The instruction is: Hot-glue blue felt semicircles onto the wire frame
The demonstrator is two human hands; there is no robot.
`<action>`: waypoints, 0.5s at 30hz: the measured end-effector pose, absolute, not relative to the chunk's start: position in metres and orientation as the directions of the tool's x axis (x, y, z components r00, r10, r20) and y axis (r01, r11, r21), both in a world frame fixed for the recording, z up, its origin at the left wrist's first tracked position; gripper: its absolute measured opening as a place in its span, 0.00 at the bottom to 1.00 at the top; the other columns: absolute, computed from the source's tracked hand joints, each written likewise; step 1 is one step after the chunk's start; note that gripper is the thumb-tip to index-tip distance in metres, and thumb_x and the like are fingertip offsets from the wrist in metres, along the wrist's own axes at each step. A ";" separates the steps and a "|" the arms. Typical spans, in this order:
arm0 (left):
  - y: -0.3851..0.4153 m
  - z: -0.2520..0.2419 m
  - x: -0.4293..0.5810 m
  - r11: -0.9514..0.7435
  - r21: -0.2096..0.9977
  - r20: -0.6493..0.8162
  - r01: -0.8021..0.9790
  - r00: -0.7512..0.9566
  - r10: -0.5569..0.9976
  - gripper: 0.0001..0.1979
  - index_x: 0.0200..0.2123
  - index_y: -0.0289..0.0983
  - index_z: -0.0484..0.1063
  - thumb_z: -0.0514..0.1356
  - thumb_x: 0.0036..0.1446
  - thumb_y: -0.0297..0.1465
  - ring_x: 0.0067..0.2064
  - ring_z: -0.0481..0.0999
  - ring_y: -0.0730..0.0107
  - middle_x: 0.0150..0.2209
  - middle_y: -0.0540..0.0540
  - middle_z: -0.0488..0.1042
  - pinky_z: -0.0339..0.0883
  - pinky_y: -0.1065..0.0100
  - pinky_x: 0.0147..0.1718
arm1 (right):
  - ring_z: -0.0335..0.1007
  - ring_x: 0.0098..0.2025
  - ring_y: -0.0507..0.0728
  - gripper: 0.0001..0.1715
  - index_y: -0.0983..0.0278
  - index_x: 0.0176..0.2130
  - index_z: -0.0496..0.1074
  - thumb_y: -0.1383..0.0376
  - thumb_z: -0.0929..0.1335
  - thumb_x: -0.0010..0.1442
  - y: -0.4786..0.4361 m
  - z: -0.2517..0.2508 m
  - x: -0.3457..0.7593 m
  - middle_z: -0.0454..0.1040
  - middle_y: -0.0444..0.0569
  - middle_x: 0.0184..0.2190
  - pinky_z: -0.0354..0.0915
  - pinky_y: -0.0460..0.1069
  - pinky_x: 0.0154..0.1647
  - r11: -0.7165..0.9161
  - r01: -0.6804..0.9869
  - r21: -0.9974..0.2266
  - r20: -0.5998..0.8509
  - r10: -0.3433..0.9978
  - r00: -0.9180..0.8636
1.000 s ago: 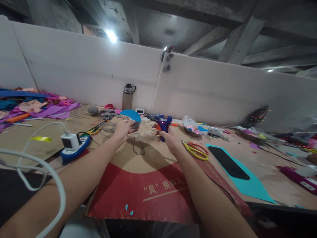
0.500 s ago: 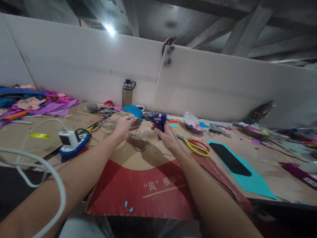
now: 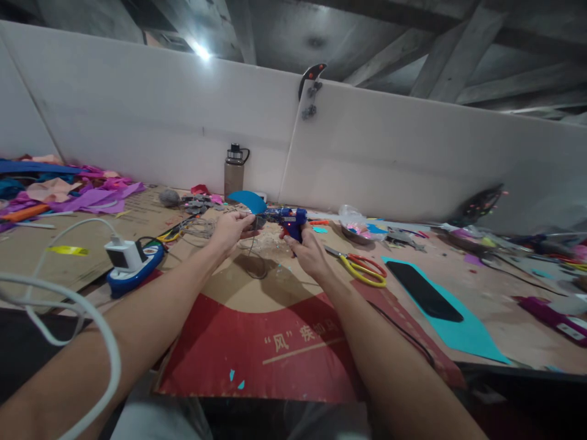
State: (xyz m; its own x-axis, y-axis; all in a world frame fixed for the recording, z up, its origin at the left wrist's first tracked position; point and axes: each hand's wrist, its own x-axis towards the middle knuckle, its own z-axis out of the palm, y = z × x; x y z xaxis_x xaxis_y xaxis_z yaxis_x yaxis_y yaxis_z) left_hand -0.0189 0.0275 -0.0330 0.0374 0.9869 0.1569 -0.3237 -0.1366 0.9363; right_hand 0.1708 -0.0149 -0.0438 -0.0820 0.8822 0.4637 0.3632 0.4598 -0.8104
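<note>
My right hand is wrapped round the grip of a blue glue gun, and a small red light glows on its body. The nozzle points left, at the blue curved piece, close against its lower right end; whether they touch I cannot tell. My left hand pinches this crescent-like piece from below. Something grey shows by the left fingertips, too small to name. Both hands are above a red and brown cardboard sheet.
Scissors with red and yellow handles lie right of my hands. Beyond them a black phone rests on a turquoise sheet. A power strip with a white charger stands left. A bottle stands by the white partition.
The blue curved piece has tilted and looks narrower, its lower end now nearer the nozzle. My right hand keeps hold of the glue gun. The view has shifted slightly.
</note>
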 end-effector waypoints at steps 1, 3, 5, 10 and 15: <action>0.028 -0.033 -0.019 -0.140 0.937 0.161 -0.321 0.041 0.986 0.03 0.28 0.29 0.69 0.60 0.53 0.24 0.27 0.77 0.69 0.26 0.42 0.76 0.74 0.67 0.30 | 0.62 0.29 0.53 0.17 0.63 0.43 0.65 0.60 0.65 0.53 -0.015 -0.044 0.171 0.70 0.46 0.31 0.60 0.48 0.29 0.473 0.381 -0.794 0.478 0.874 -0.089; 0.029 -0.034 -0.020 -0.143 0.938 0.165 -0.315 0.043 0.985 0.03 0.28 0.29 0.69 0.61 0.52 0.24 0.27 0.77 0.69 0.26 0.42 0.75 0.74 0.66 0.30 | 0.62 0.30 0.54 0.17 0.63 0.43 0.65 0.60 0.64 0.53 -0.014 -0.044 0.171 0.70 0.47 0.32 0.60 0.49 0.30 0.492 0.405 -0.771 0.494 0.863 -0.107; 0.029 -0.035 -0.020 -0.148 0.940 0.168 -0.307 0.040 0.985 0.04 0.27 0.29 0.69 0.61 0.51 0.25 0.27 0.77 0.70 0.26 0.42 0.75 0.74 0.66 0.29 | 0.63 0.31 0.55 0.17 0.64 0.43 0.65 0.60 0.64 0.53 -0.014 -0.043 0.171 0.70 0.47 0.32 0.61 0.49 0.32 0.510 0.430 -0.745 0.511 0.851 -0.124; 0.030 -0.034 -0.019 -0.151 0.943 0.167 -0.296 0.030 0.986 0.03 0.28 0.29 0.69 0.60 0.52 0.23 0.25 0.76 0.73 0.25 0.44 0.74 0.74 0.66 0.30 | 0.64 0.34 0.57 0.14 0.64 0.41 0.65 0.62 0.63 0.53 -0.016 -0.039 0.171 0.70 0.48 0.30 0.63 0.53 0.37 0.550 0.470 -0.691 0.552 0.821 -0.149; 0.029 -0.034 -0.020 -0.161 0.941 0.174 -0.297 0.016 0.985 0.03 0.29 0.29 0.68 0.58 0.53 0.23 0.27 0.76 0.71 0.27 0.43 0.75 0.74 0.65 0.31 | 0.65 0.37 0.59 0.14 0.64 0.41 0.66 0.61 0.63 0.54 -0.014 -0.042 0.172 0.69 0.48 0.30 0.64 0.54 0.40 0.561 0.483 -0.672 0.571 0.808 -0.145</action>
